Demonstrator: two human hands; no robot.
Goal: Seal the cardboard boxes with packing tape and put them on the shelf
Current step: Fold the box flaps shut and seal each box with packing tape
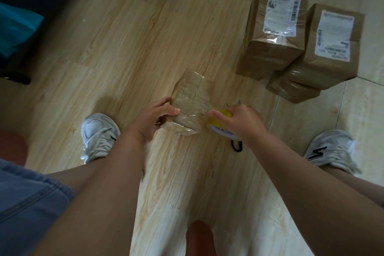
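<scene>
Wood-look plank floor [124, 48], pale tiles toward the right edge. Small cardboard box [192, 102] sits mid-floor between two white sneakers, top already glossy with tape layers. Left hand [158, 114] pinches the box's near-left corner, fingers closed on it. Right hand [239, 118] is wrapped around a yellow tape roll [218, 119] pressed against the box's right side. Three more boxes [274, 27] with labels are stacked toward the far right of the floor, well apart. Box looks light and stiff, but taped faces will likely be slick; grip across the bare cardboard side edges, not the film. No shelf in view.
</scene>
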